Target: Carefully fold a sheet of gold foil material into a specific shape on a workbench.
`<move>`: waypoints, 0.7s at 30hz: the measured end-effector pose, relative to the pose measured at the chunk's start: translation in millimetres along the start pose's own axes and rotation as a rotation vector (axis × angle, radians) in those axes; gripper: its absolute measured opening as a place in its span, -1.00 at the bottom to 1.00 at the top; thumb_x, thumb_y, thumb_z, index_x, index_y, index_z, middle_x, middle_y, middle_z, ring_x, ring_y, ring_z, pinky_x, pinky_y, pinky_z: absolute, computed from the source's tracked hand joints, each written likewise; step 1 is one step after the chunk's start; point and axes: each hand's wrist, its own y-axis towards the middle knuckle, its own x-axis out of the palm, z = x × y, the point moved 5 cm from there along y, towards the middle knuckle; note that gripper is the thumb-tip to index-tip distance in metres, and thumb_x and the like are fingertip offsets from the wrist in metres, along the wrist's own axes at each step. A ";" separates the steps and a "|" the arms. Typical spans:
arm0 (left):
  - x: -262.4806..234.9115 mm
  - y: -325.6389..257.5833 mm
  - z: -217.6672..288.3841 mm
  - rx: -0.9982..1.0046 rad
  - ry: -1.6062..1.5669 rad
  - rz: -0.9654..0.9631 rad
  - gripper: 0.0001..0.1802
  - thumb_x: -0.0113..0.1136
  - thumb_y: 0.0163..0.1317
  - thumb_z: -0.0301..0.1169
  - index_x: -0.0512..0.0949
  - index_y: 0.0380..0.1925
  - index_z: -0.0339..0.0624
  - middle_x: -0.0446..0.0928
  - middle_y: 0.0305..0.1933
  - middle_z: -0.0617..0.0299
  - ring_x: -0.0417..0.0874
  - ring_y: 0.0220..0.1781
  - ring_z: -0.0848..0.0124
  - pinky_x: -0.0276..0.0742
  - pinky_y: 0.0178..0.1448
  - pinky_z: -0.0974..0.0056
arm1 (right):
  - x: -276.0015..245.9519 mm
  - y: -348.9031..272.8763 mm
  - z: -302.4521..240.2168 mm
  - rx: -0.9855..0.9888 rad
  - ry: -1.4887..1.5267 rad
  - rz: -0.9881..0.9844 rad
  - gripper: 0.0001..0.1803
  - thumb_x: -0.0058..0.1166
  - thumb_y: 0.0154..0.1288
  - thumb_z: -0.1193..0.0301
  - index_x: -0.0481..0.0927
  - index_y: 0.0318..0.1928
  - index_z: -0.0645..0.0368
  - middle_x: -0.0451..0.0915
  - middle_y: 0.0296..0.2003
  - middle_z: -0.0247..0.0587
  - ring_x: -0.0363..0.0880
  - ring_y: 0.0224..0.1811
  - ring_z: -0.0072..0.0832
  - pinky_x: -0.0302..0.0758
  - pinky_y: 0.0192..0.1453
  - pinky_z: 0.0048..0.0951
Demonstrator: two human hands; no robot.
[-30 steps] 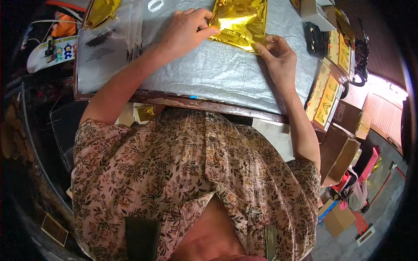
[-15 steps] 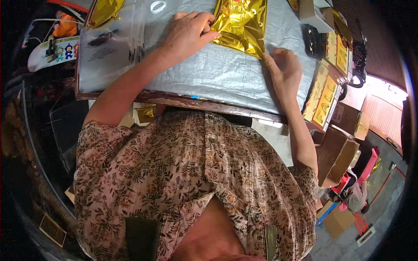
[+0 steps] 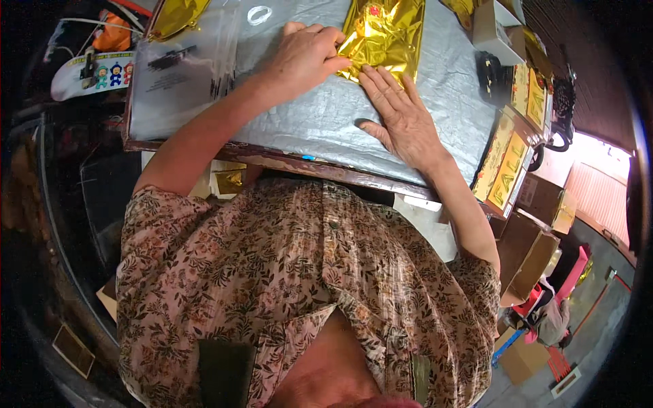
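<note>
A shiny, creased gold foil piece (image 3: 391, 37) lies flat on the silvery-grey covered table, running off the upper edge of the view. It has a small red spot. My left hand (image 3: 309, 58) is closed at its near left corner, fingers curled and thumb against the foil. Flat on the near edge of the same piece rests my right hand (image 3: 405, 126), fingers stretched forward and thumb out to the side. The heel of that hand is over the grey table cover (image 3: 306, 122).
Clear plastic bags (image 3: 180, 81) and another gold foil piece (image 3: 178, 17) lie left. A white coiled ring (image 3: 259, 15) sits near my left hand. To the right are a black object (image 3: 488, 73), an open white box (image 3: 496, 34) and a box with yellow lettering (image 3: 505, 160).
My right hand has moved left and opened out, from pinching the foil's near right corner to lying flat on its near edge. The left hand stays at its corner.
</note>
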 end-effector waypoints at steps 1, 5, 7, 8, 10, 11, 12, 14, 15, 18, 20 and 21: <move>-0.2 -0.2 -0.1 -0.011 -0.013 -0.012 -0.59 0.43 0.27 -0.15 0.61 -0.04 -0.19 0.71 -0.35 0.30 0.70 -0.09 0.29 0.33 0.20 0.05 | -0.1 0.0 0.0 0.005 0.011 -0.008 -0.11 -0.01 0.49 -0.11 0.08 0.64 0.03 0.12 0.62 -0.20 0.08 0.66 -0.16 -0.04 0.73 0.00; -2.7 -4.1 -4.5 -0.104 -0.182 0.004 -0.50 0.44 0.27 -0.10 0.56 0.07 -0.15 0.69 -0.30 0.32 0.67 -0.01 0.26 0.31 0.23 0.06 | 2.1 0.9 0.6 0.011 0.020 -0.018 -0.10 -0.01 0.49 -0.12 0.07 0.65 0.02 0.12 0.62 -0.20 0.08 0.66 -0.16 -0.04 0.73 0.00; -8.0 -9.7 -2.5 -0.069 -0.106 0.084 -0.46 0.45 0.26 -0.08 0.54 0.10 -0.13 0.67 -0.20 0.32 0.63 0.04 0.25 0.30 0.25 0.06 | 2.6 1.5 -0.5 0.022 0.016 -0.032 -0.10 0.01 0.49 -0.12 0.08 0.64 0.02 0.12 0.62 -0.20 0.08 0.66 -0.17 -0.04 0.72 0.01; -11.6 -12.3 -1.1 -0.031 -0.033 0.160 -0.43 0.45 0.25 -0.06 0.51 0.13 -0.11 0.65 -0.11 0.33 0.60 0.10 0.24 0.28 0.26 0.06 | 2.1 1.6 -1.2 0.019 0.016 -0.032 -0.10 0.01 0.49 -0.12 0.08 0.64 0.02 0.12 0.62 -0.20 0.08 0.66 -0.17 -0.04 0.72 0.01; -10.1 -14.4 -4.4 -0.019 0.004 0.172 -0.42 0.46 0.24 -0.05 0.50 0.13 -0.09 0.61 -0.02 0.33 0.57 0.14 0.25 0.27 0.28 0.06 | 1.0 2.0 -2.6 0.021 0.014 -0.034 -0.10 0.02 0.48 -0.11 0.09 0.64 0.04 0.13 0.62 -0.20 0.08 0.66 -0.17 -0.03 0.72 0.01; -9.3 -15.0 -5.1 -0.001 0.037 0.180 -0.41 0.47 0.22 -0.04 0.49 0.12 -0.08 0.57 0.07 0.34 0.54 0.19 0.25 0.26 0.29 0.06 | 0.9 1.8 -4.0 0.013 0.016 -0.035 -0.10 0.02 0.48 -0.11 0.09 0.64 0.04 0.13 0.62 -0.20 0.08 0.66 -0.17 -0.03 0.72 0.01; -8.2 -14.7 -6.2 -0.005 0.038 0.183 -0.41 0.47 0.22 -0.04 0.49 0.12 -0.08 0.57 0.07 0.34 0.54 0.19 0.25 0.26 0.29 0.06 | 0.5 1.0 -4.0 0.022 0.017 -0.032 -0.10 0.03 0.48 -0.10 0.10 0.63 0.05 0.13 0.62 -0.19 0.08 0.66 -0.17 -0.03 0.72 0.02; -3.8 -13.9 -9.2 -0.035 0.069 0.145 -0.42 0.49 0.21 -0.04 0.49 0.10 -0.07 0.54 0.11 0.31 0.52 0.22 0.27 0.25 0.29 0.07 | 0.4 1.0 -4.7 0.026 0.019 -0.031 -0.10 0.04 0.47 -0.10 0.11 0.63 0.07 0.14 0.62 -0.19 0.07 0.67 -0.17 -0.03 0.72 0.02; -3.5 -14.1 -9.7 -0.039 0.069 0.146 -0.42 0.49 0.21 -0.04 0.49 0.10 -0.07 0.54 0.11 0.31 0.52 0.22 0.27 0.25 0.29 0.07 | 0.8 1.0 -5.3 0.029 0.022 -0.029 -0.10 0.06 0.46 -0.09 0.11 0.62 0.08 0.14 0.61 -0.18 0.07 0.67 -0.16 -0.03 0.72 0.03; -4.4 -14.4 -10.0 -0.002 0.065 0.182 -0.43 0.48 0.22 -0.05 0.49 0.10 -0.08 0.57 0.04 0.29 0.56 0.15 0.22 0.28 0.26 0.02 | 1.9 0.6 -5.0 0.029 0.030 -0.025 -0.09 0.08 0.45 -0.09 0.12 0.62 0.09 0.15 0.61 -0.16 0.08 0.67 -0.15 -0.04 0.72 0.04; -6.5 -12.8 -18.3 -0.061 -0.133 0.221 -0.56 0.47 0.24 -0.11 0.57 -0.02 -0.08 0.59 -0.04 0.24 0.61 0.10 0.20 0.39 0.20 0.01 | 1.9 0.8 -6.0 0.026 0.036 -0.024 -0.08 0.09 0.44 -0.09 0.12 0.62 0.09 0.15 0.61 -0.16 0.08 0.67 -0.15 -0.04 0.72 0.04; -8.1 -13.1 -21.9 -0.062 -0.136 0.219 -0.56 0.47 0.24 -0.11 0.57 -0.02 -0.08 0.59 -0.04 0.24 0.61 0.10 0.20 0.39 0.20 0.01 | 1.2 1.7 -5.3 0.025 0.033 -0.022 -0.08 0.09 0.44 -0.09 0.12 0.62 0.08 0.15 0.61 -0.15 0.08 0.67 -0.15 -0.05 0.72 0.04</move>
